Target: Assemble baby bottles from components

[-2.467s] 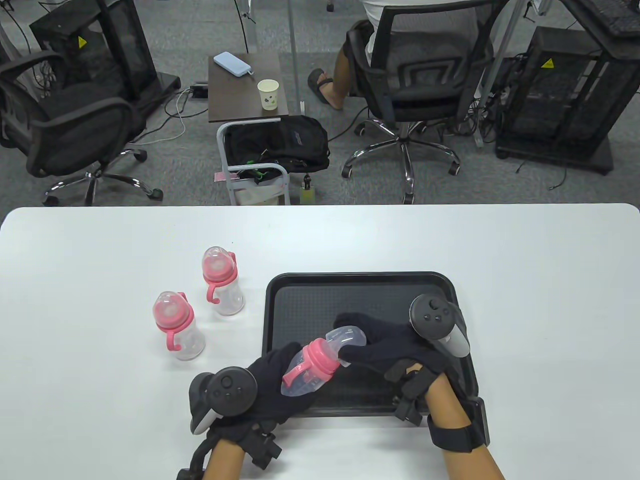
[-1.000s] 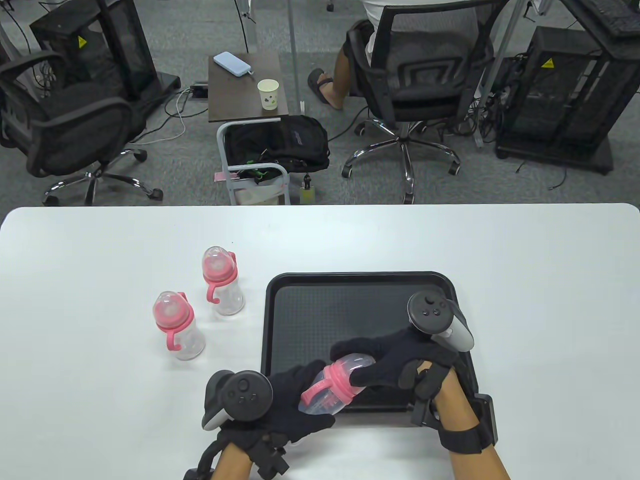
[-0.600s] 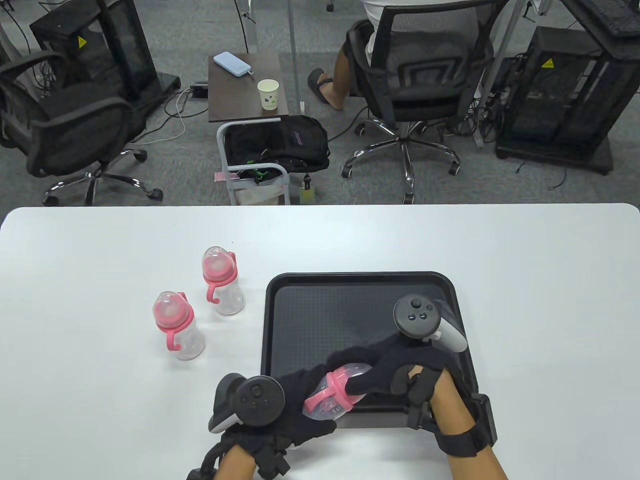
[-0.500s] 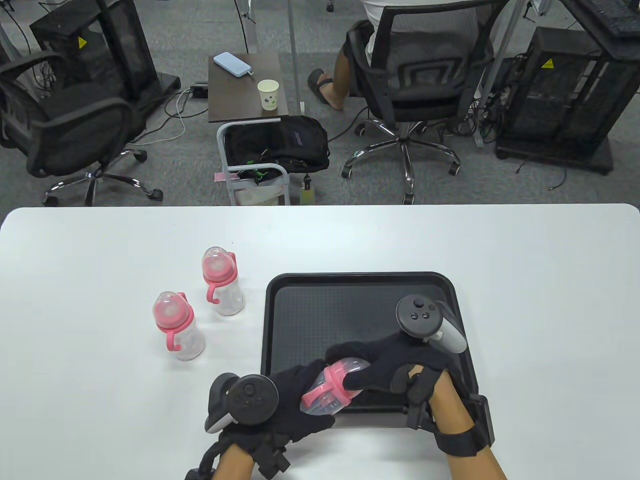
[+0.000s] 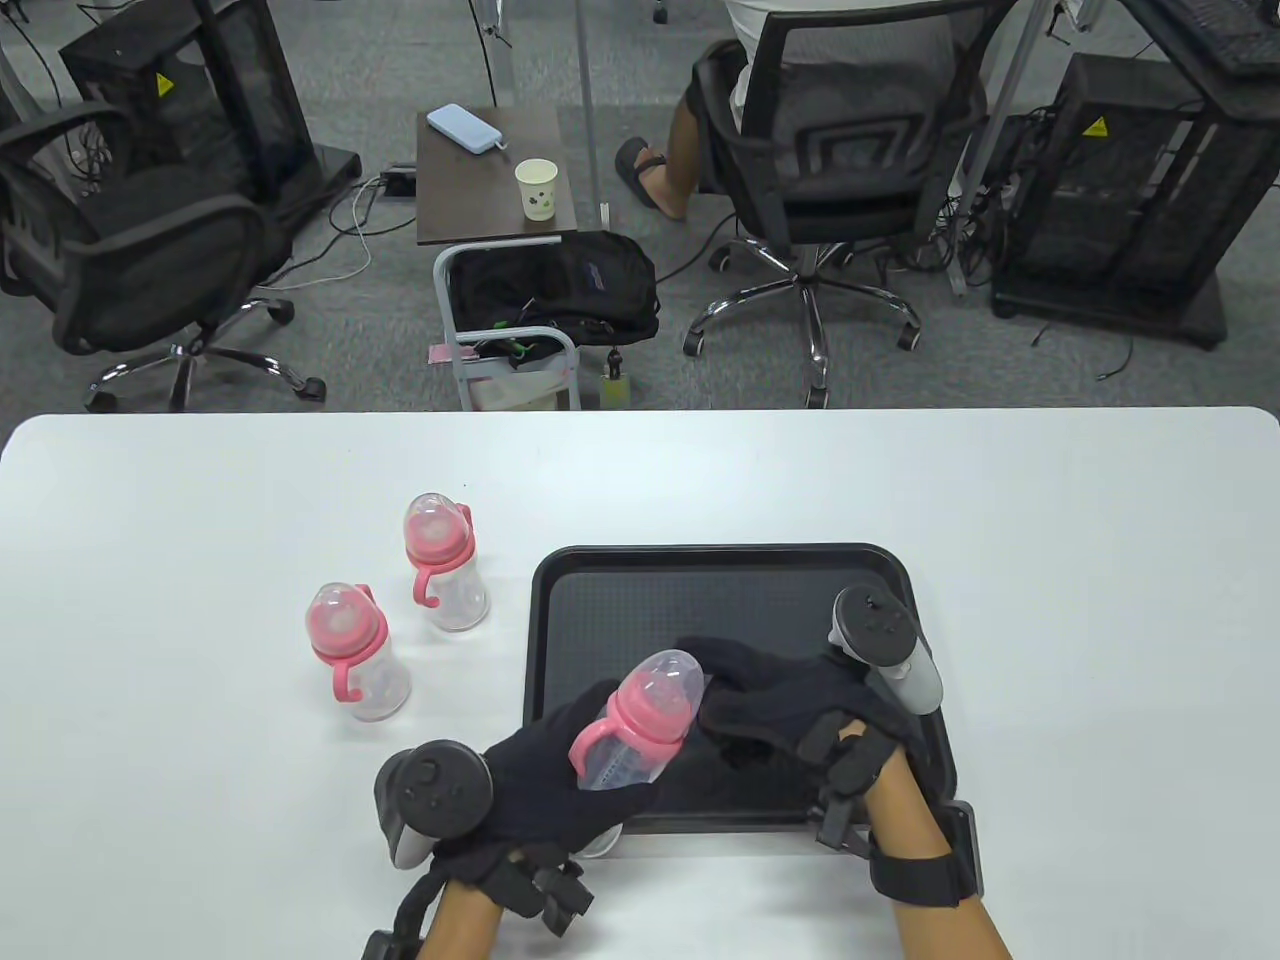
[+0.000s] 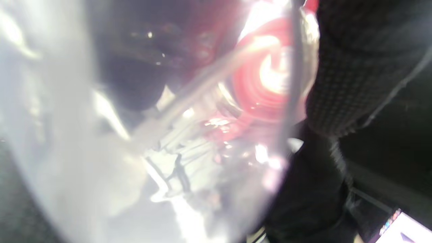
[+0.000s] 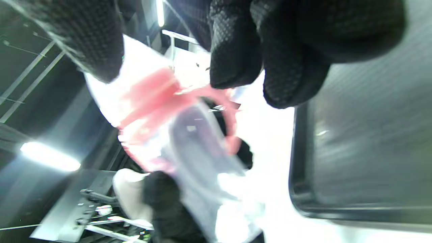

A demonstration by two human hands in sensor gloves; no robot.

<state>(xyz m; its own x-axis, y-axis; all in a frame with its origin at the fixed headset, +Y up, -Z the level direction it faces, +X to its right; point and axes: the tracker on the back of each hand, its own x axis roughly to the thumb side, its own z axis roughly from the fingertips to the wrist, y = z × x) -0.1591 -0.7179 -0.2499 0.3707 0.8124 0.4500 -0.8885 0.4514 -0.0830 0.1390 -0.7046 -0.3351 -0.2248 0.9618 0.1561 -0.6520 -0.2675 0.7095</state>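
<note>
My left hand (image 5: pixel 560 760) grips the clear body of a baby bottle (image 5: pixel 635 725) with a pink collar, a pink handle and a clear cap. It holds the bottle tilted over the tray's near left corner. My right hand (image 5: pixel 750 705) lies just right of the cap, fingers loosely curled and holding nothing. The right wrist view shows my gloved fingertips (image 7: pixel 236 57) above the blurred bottle (image 7: pixel 179 135). In the left wrist view the bottle (image 6: pixel 266 77) fills the frame as a blur, beside a gloved finger (image 6: pixel 341 77).
Two capped bottles with pink collars stand on the white table left of the tray, one nearer (image 5: pixel 357 655) and one farther (image 5: pixel 446 562). The black tray (image 5: pixel 720 552) holds only my right hand. Chairs, a small cart and a seated person are beyond the table.
My right hand let go of the cap and drew back to the right. My left hand raised the bottle and moved it away from me, tipping it more upright.
</note>
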